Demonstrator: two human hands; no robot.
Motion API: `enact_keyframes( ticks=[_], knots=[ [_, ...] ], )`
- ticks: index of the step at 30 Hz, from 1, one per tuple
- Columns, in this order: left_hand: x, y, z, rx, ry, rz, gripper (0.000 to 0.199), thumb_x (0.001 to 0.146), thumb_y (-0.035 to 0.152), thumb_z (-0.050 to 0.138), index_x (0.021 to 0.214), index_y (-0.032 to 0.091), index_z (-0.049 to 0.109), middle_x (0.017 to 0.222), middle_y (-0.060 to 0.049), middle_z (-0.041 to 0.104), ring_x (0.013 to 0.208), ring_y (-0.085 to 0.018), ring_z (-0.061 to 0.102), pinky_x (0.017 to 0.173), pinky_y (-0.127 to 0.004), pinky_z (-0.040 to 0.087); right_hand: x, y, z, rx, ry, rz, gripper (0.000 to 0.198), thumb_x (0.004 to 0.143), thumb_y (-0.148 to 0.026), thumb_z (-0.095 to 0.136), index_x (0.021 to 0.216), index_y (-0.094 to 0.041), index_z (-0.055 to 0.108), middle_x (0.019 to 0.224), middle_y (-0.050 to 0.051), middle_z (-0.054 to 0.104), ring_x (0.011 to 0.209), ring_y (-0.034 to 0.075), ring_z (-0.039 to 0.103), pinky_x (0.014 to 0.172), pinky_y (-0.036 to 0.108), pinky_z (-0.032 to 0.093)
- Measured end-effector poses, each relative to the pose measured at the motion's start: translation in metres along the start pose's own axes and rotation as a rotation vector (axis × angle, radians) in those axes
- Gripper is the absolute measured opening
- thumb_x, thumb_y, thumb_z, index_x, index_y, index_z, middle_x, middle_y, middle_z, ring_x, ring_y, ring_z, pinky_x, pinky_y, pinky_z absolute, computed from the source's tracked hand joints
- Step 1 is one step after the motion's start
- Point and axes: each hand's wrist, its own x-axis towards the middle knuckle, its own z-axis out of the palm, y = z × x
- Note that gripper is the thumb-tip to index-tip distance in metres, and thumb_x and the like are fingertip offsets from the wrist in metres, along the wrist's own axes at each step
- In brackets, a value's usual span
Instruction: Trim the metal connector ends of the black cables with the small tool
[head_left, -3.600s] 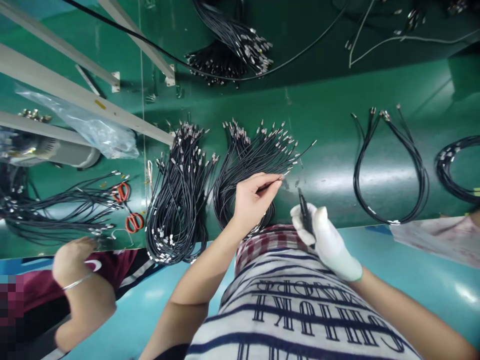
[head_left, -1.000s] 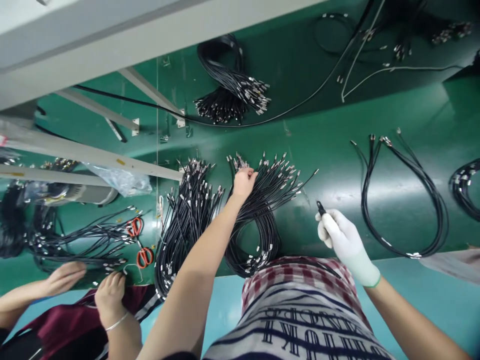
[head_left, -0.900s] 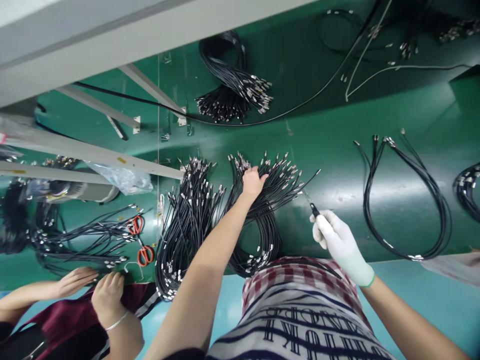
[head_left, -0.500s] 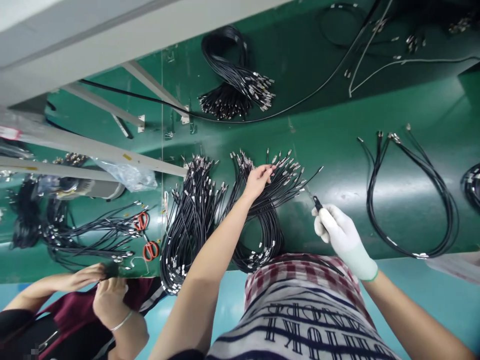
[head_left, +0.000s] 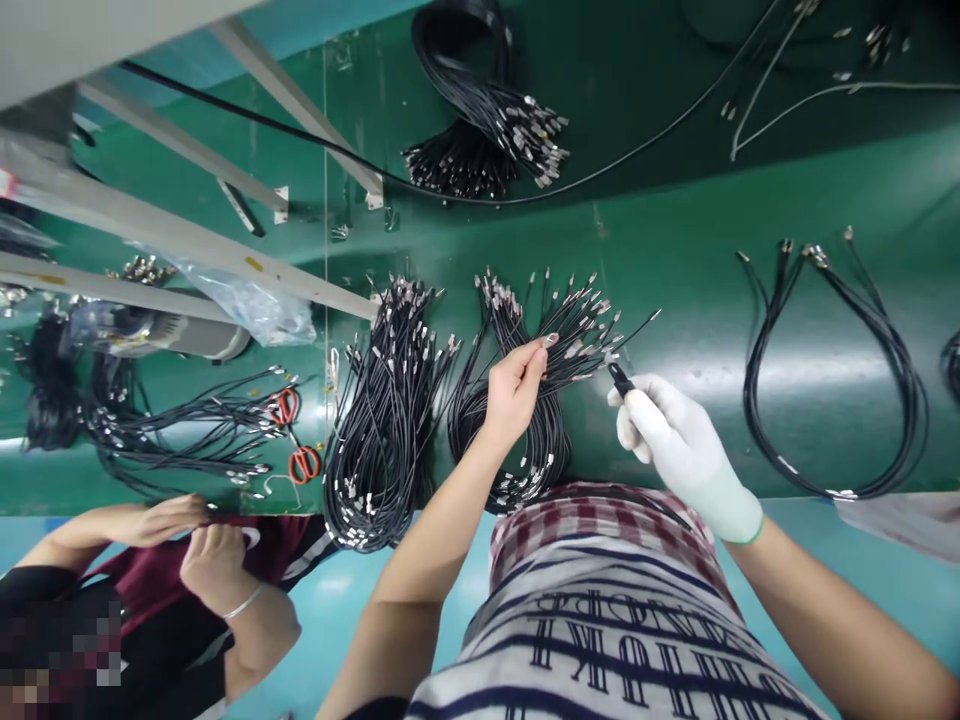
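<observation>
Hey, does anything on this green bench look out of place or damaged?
Nothing looks clearly damaged, but one cable end juts right from the bundle by the left hand, apart from the rest.

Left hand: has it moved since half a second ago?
Yes: the left hand has drawn back, closer to the near edge of the green table.

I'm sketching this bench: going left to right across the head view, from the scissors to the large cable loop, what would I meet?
Orange-handled scissors, dense cable bundle, bare left hand, gloved right hand holding a black-handled tool, large cable loop.
</observation>
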Motion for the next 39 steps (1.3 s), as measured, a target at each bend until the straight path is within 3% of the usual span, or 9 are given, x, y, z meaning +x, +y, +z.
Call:
enact_keyframes(
  ticks=[7, 12, 15, 21, 29, 33, 35, 39],
  knots=[
    [-0.027, 0.021, -0.009, 0.047, 0.007, -0.019, 0.024, 0.090, 0.032, 0.058, 0.097, 0.015, 0.074, 0.080, -0.005, 0.070, 0.068, -0.011, 0.062, 0.064, -0.022, 0.051, 0.015, -0.007, 0.007, 0.018, 0.067, -0.003, 0.033, 0.099, -0.049, 0.042, 0.093, -0.019, 0.054, 0.060, -0.004, 0.053, 0.046, 0.007, 0.043, 0.044, 0.020, 0.033],
    [-0.034, 0.031, -0.014, 0.056, -0.030, 0.024, 0.025, 0.093, 0.031, 0.055, 0.098, 0.016, 0.073, 0.087, -0.006, 0.073, 0.088, -0.016, 0.068, 0.081, -0.026, 0.053, 0.023, 0.005, 0.009, -0.132, -0.219, -0.048, 0.035, 0.099, -0.049, 0.041, 0.087, -0.018, 0.052, 0.058, -0.004, 0.052, 0.049, 0.008, 0.045, 0.049, 0.022, 0.034],
    [-0.036, 0.032, -0.016, 0.076, -0.046, 0.050, 0.024, 0.093, 0.029, 0.054, 0.099, 0.016, 0.073, 0.094, -0.007, 0.074, 0.092, -0.016, 0.069, 0.085, -0.027, 0.053, 0.023, 0.012, 0.016, -0.193, -0.271, -0.079, 0.035, 0.097, -0.051, 0.042, 0.087, -0.019, 0.050, 0.059, -0.003, 0.052, 0.053, 0.010, 0.047, 0.053, 0.023, 0.034],
    [-0.038, 0.029, -0.015, 0.140, -0.052, 0.077, 0.023, 0.093, 0.024, 0.054, 0.101, 0.016, 0.074, 0.098, -0.006, 0.074, 0.091, -0.016, 0.069, 0.084, -0.026, 0.053, 0.024, 0.010, 0.024, -0.247, -0.208, -0.110, 0.034, 0.096, -0.052, 0.040, 0.094, -0.020, 0.051, 0.064, -0.002, 0.050, 0.054, 0.012, 0.045, 0.054, 0.025, 0.031],
    [-0.037, 0.028, -0.013, 0.136, -0.032, 0.069, 0.021, 0.092, 0.026, 0.057, 0.095, 0.015, 0.074, 0.091, -0.006, 0.074, 0.084, -0.016, 0.069, 0.078, -0.025, 0.053, 0.022, -0.001, 0.019, -0.576, -0.065, -0.132, 0.037, 0.098, -0.050, 0.034, 0.098, -0.020, 0.054, 0.069, 0.002, 0.056, 0.057, 0.016, 0.049, 0.058, 0.027, 0.030],
    [-0.037, 0.029, -0.013, 0.122, -0.049, 0.049, 0.021, 0.092, 0.026, 0.056, 0.096, 0.014, 0.073, 0.093, -0.006, 0.074, 0.086, -0.016, 0.068, 0.077, -0.024, 0.052, 0.022, -0.002, 0.020, -0.658, -0.107, -0.086, 0.035, 0.097, -0.048, 0.038, 0.101, -0.019, 0.057, 0.070, 0.003, 0.061, 0.059, 0.018, 0.054, 0.058, 0.028, 0.031],
    [-0.039, 0.031, -0.014, 0.126, -0.049, 0.048, 0.022, 0.092, 0.026, 0.056, 0.096, 0.013, 0.073, 0.094, -0.006, 0.074, 0.087, -0.015, 0.068, 0.078, -0.024, 0.051, 0.023, -0.001, 0.018, -0.613, -0.081, -0.096, 0.034, 0.097, -0.047, 0.039, 0.098, -0.019, 0.057, 0.068, 0.002, 0.059, 0.058, 0.016, 0.053, 0.058, 0.028, 0.032],
    [-0.033, 0.026, -0.007, 0.134, -0.050, 0.045, 0.023, 0.093, 0.028, 0.056, 0.095, 0.012, 0.073, 0.094, -0.007, 0.074, 0.087, -0.014, 0.068, 0.080, -0.022, 0.051, 0.024, -0.003, 0.008, -0.307, 0.138, -0.162, 0.032, 0.099, -0.048, 0.040, 0.094, -0.020, 0.056, 0.060, -0.002, 0.053, 0.053, 0.011, 0.048, 0.055, 0.025, 0.035]
  ],
)
